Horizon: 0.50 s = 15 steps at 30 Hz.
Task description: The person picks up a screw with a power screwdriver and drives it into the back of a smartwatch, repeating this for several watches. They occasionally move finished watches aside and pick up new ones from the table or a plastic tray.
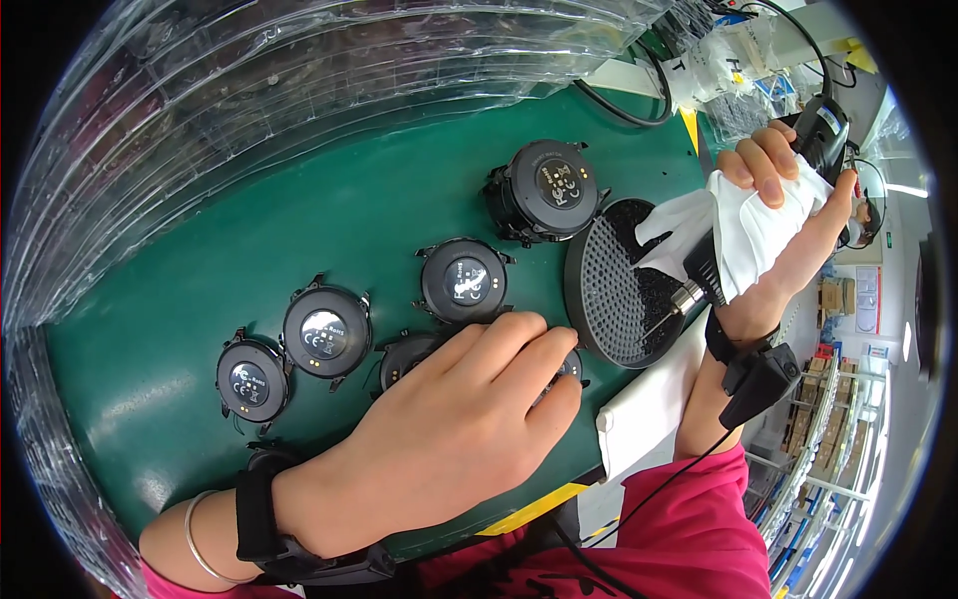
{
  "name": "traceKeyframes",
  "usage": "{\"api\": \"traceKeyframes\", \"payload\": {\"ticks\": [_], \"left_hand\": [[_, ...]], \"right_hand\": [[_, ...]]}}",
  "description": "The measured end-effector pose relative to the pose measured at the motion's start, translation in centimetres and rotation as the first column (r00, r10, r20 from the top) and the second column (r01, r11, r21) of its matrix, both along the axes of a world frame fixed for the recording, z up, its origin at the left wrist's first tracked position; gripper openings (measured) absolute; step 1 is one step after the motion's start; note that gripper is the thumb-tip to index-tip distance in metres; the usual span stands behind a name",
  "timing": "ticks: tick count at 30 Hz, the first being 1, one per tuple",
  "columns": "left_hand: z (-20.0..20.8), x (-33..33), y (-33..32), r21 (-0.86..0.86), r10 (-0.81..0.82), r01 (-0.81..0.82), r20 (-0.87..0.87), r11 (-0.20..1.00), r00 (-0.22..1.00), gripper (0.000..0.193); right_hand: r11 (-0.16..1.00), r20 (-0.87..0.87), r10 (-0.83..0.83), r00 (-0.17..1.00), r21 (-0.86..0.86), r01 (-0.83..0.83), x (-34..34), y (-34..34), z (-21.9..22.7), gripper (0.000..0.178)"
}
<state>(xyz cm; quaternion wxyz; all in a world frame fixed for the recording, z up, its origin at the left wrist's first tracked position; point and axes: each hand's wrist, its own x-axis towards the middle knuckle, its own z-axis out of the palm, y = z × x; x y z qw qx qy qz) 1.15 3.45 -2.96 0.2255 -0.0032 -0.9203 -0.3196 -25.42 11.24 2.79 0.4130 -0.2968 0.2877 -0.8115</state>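
Observation:
My right hand [788, 200] grips a black electric screwdriver [704, 268] wrapped in white cloth [748, 225]. Its thin bit points down into a round black tray [589, 290] with a perforated plate and a heap of tiny dark screws [634, 225]. At the near edge of the bench, my left hand [469, 419] curls its fingers over a black round watch case [570, 371], mostly hidden beneath them. Beside that hand lies another watch case [404, 354], partly covered. More watch cases, [464, 282] [326, 337] [253, 380] backs up, lie on the green mat.
A stack of watch cases [544, 190] stands left of the tray. Clear plastic trays [299, 60] are piled along the far and left sides of the green bench mat [200, 270]. Folded white cloth [649, 409] lies near the tray. A black cable [639, 120] crosses the back.

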Motion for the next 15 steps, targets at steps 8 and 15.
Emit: {"api": "traceKeyframes", "payload": {"ticks": [8,15], "left_hand": [[-0.35,-0.62,0.02,0.003,-0.003,0.003,-0.007,1.000,1.000,0.024],[-0.46,-1.08,-0.05,0.005,-0.009,0.009,-0.005,1.000,1.000,0.025]], "right_hand": [[0.995,0.033,0.094,0.995,-0.023,-0.094,-1.10,0.16,-0.40,0.058],[1.000,0.005,-0.021,1.000,0.018,0.021,-0.93,-0.10,-0.33,0.052]]}}
